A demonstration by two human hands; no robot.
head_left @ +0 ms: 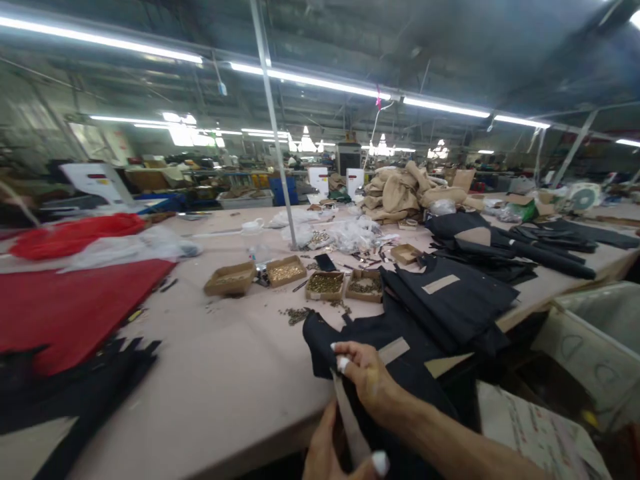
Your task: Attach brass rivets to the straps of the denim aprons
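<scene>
At the table's front edge, my right hand [370, 379] pinches the edge of a black fabric piece [320, 337], with white coverings on its thumb and fingertip. My left hand [324, 450] is lower, partly cut off by the bottom of the view. Its thumb, also tipped in white, and its fingers close around the hanging part of the same piece. A beige strip [350, 417] runs along the fabric between my hands. Black pieces with beige patches [441, 285] lie stacked just beyond my right hand.
Cardboard boxes of small metal parts [325, 285] stand past my hands, with loose parts [295, 316] nearby. Red fabric [85, 300] and black pieces [100, 380] lie left. A metal pole [275, 120] rises mid-table. A white bin [590, 333] stands right, below table height.
</scene>
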